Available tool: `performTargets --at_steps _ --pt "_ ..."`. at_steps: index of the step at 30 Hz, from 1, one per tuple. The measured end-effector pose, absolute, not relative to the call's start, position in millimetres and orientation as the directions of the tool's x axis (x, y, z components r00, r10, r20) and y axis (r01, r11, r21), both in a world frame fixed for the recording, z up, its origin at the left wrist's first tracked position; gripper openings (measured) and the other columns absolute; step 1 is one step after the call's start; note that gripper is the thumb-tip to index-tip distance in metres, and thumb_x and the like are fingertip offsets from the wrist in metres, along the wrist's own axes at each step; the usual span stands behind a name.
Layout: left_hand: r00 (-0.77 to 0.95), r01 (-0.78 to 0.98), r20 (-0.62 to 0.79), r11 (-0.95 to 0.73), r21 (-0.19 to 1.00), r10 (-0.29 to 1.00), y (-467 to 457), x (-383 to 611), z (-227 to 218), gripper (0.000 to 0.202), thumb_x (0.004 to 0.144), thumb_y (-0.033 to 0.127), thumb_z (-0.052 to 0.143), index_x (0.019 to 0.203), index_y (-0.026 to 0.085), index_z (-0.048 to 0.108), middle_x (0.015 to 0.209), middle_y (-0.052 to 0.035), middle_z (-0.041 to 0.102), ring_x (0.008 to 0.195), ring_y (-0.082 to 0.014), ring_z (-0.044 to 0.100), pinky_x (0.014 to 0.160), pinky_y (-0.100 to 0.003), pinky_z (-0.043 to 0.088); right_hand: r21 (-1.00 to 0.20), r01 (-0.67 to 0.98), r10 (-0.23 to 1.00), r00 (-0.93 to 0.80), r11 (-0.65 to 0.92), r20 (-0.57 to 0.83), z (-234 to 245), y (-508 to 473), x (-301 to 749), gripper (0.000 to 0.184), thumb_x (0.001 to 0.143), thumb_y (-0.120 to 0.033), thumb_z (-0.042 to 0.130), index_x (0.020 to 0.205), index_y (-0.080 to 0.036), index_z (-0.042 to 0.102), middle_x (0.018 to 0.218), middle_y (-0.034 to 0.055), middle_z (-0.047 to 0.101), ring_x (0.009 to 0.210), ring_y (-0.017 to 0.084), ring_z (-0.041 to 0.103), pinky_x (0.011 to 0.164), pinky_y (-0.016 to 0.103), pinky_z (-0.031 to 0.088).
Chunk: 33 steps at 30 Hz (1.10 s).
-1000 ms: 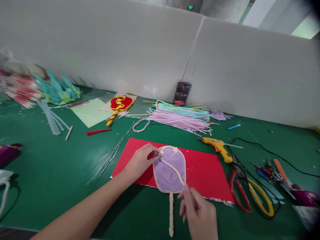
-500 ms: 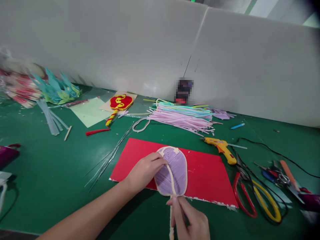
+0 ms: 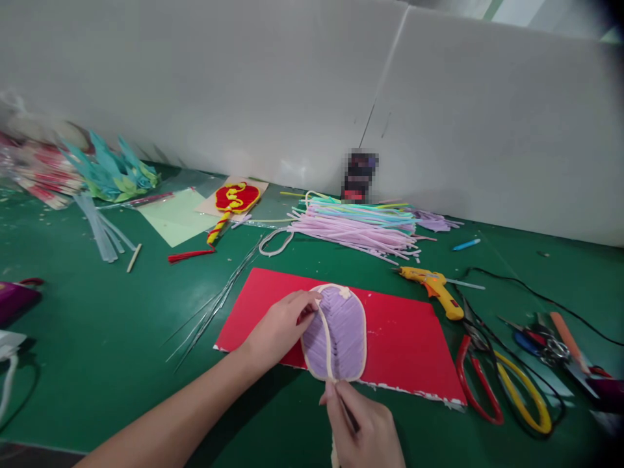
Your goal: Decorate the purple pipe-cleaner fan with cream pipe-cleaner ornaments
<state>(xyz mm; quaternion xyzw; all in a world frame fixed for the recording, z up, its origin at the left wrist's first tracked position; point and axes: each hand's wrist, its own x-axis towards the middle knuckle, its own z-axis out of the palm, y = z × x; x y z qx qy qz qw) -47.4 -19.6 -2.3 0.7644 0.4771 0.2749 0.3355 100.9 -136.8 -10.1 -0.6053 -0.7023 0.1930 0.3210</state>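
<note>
A lilac fan with a cream edge lies on a red board, its handle pointing toward me. A cream pipe cleaner runs lengthwise across the left part of the fan's face. Near the fan's upper left, my left hand pinches the strip's far end. My right hand is closed on its near end, at the fan's lower edge, and hides much of the handle. A small cream flower shape sits at the top of the fan.
Pink and turquoise pipe cleaners lie behind the board. A red-and-yellow fan rests at the back left. To the right are a yellow glue gun, red-handled pliers and a black cable. Thin wires lie left of the board.
My left hand has shifted up and left toward the fan's upper edge. The pipe cleaner now lies farther left and straighter. My right hand has moved slightly left.
</note>
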Motion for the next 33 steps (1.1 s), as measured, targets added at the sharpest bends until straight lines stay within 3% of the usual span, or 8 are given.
performTargets --at_steps 5,13,23,27,33 --pt "0.342 0.513 0.053 -0.233 0.826 0.938 -19 -47 -1 0.023 0.077 0.012 0.048 0.097 0.023 0.053 0.093 0.0019 0.063 0.087 -0.0123 0.059 0.080 -0.024 0.047 -0.671 0.720 0.980 -0.065 0.177 0.188 -11 -137 101 0.034 0.087 -0.028 0.036 0.059 -0.018 0.053 0.040 -0.0044 0.040 0.033 0.006 0.034 0.036 0.019 0.025" --pt "0.312 0.599 0.102 -0.278 0.751 0.945 -23 -47 -2 0.017 0.079 0.017 0.048 0.094 0.023 0.056 0.096 -0.0003 0.061 0.092 -0.0153 0.056 0.083 -0.029 0.045 -0.647 0.738 0.975 -0.064 0.190 0.214 -15 -138 99 0.035 0.086 -0.028 0.037 0.055 -0.018 0.051 0.040 -0.0042 0.039 0.033 0.005 0.032 0.036 0.018 0.024" --pt "0.313 0.606 0.063 -0.251 0.754 0.947 -20 -51 0 0.023 0.078 0.015 0.051 0.099 0.025 0.055 0.100 -0.0002 0.061 0.092 -0.0154 0.057 0.082 -0.026 0.045 -0.629 0.759 0.982 -0.070 0.167 0.176 -18 -139 97 0.036 0.086 -0.030 0.036 0.054 -0.018 0.049 0.039 -0.0046 0.038 0.032 0.006 0.032 0.036 0.020 0.022" --pt "0.415 0.603 0.132 -0.380 0.702 0.900 -20 -52 2 0.021 0.084 0.016 0.044 0.098 0.023 0.057 0.101 -0.0012 0.059 0.095 -0.0139 0.055 0.085 -0.026 0.044 -0.633 0.758 0.984 -0.068 0.160 0.166 -18 -139 96 0.037 0.086 -0.030 0.036 0.053 -0.019 0.047 0.040 -0.0044 0.038 0.033 0.006 0.033 0.038 0.019 0.023" --pt "0.675 0.587 0.167 -0.660 0.469 0.719 -17 -58 10 0.024 0.087 0.017 0.039 0.097 0.021 0.061 0.100 -0.0026 0.060 0.091 -0.0132 0.055 0.081 -0.025 0.045 -0.633 0.758 0.986 -0.076 0.155 0.150 -17 -140 97 0.037 0.087 -0.031 0.035 0.054 -0.019 0.047 0.040 -0.0045 0.039 0.033 0.006 0.034 0.038 0.020 0.021"
